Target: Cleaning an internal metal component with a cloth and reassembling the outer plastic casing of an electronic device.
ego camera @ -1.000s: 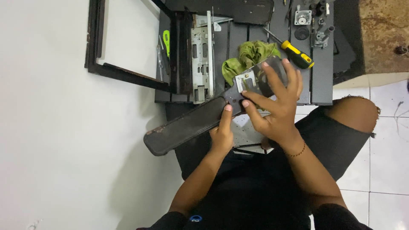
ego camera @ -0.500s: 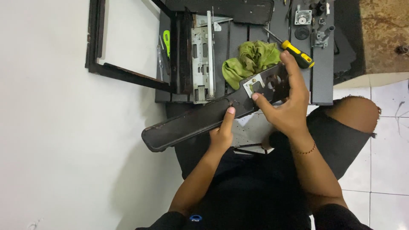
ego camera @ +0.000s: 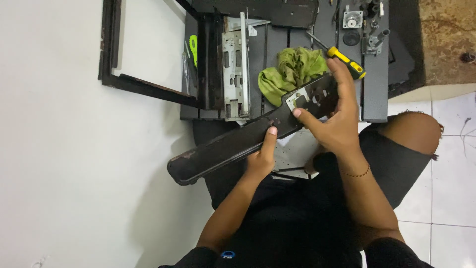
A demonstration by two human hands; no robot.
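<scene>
While our left hand (ego camera: 261,158) grips the black bar (ego camera: 238,144), our right hand (ego camera: 337,124) pinches its metal plate (ego camera: 296,98). Seating that plate seems the step; next calls for steady fingers.

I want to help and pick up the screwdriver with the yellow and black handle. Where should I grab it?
Probably by the fat yellow and black handle of the screwdriver, coming from the right of the picture. The thin metal shaft points up and left. The person's right hand is close under the handle, holding the long black plate, so reach around it.
</scene>
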